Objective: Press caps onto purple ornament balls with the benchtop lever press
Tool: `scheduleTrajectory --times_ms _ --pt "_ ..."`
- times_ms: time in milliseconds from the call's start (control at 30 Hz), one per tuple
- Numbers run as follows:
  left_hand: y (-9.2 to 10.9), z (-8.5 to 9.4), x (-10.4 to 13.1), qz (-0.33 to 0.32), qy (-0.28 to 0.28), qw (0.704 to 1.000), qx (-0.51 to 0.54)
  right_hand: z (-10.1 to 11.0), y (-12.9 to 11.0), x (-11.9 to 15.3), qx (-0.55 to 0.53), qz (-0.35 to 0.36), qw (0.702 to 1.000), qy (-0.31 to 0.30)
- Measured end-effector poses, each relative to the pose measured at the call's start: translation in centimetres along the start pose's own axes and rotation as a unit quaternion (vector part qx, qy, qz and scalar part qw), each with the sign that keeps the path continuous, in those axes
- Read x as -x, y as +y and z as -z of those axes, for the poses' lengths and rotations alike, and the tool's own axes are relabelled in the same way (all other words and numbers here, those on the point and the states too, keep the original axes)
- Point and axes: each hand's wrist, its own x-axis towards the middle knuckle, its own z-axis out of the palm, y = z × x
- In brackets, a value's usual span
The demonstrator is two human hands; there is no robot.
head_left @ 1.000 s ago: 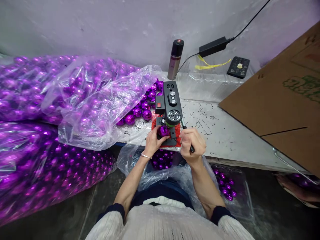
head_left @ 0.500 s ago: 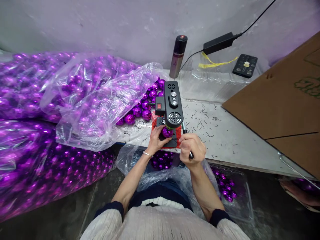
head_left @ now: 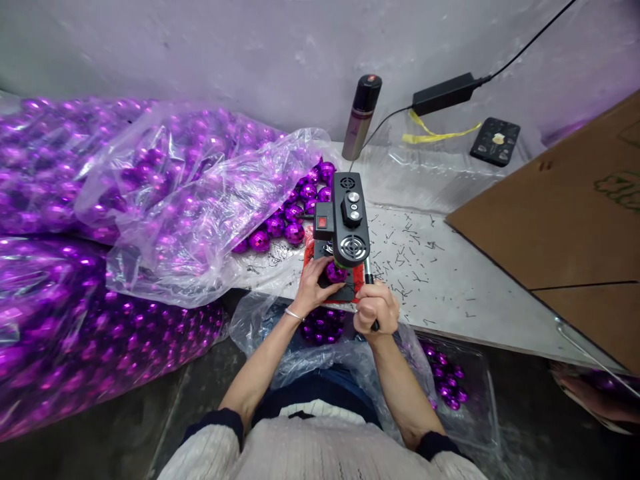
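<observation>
Beneath the round front end of a black bench press machine (head_left: 351, 213) sits a shiny purple mirror ball ornament (head_left: 336, 272). My left hand (head_left: 314, 287) grips that ball between thumb and fingers, close over the machine's base plate. A red mat (head_left: 359, 275) shows around the base. My right hand (head_left: 377, 308) is wrapped round the machine's lever handle (head_left: 369, 272), its black grip sticking out below the fist. The top of the ball is hidden by the machine head. Loose purple balls (head_left: 294, 233) lie just left of the machine.
Large clear bags (head_left: 165, 200) of purple balls fill the left side. Behind the machine stand a spray can (head_left: 361, 117), a black power adapter (head_left: 445, 93) and a dark patterned box (head_left: 495, 141). Small black bits litter the white table (head_left: 450, 287). A cardboard box (head_left: 565, 220) stands at right.
My right hand and the lever handle have shifted slightly left, toward the machine. My left hand still holds the ball under the head. The whole view has moved a little.
</observation>
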Motion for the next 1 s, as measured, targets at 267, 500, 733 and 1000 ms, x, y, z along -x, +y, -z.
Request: scheduleTrajectory --times_ms 267,500,733,1000 --pt "-0.1 0.1 0.1 -0.015 0.007 1.000 0.009 -0.8 0.6 1.4 -0.005 0.005 0.999 0.036" --pt "-0.3 0.0 -0.1 -0.017 0.013 1.000 0.019 -1.6 0.8 1.8 -0.024 -0.004 0.998 0.054" --pt "-0.4 0.0 -0.2 -0.014 0.010 1.000 0.018 -2.1 1.1 2.7 -0.017 0.008 0.999 0.041" --pt "-0.3 -0.1 -0.6 -0.025 0.014 0.999 0.023 -0.4 -0.7 -2.9 0.016 -0.012 0.999 0.031"
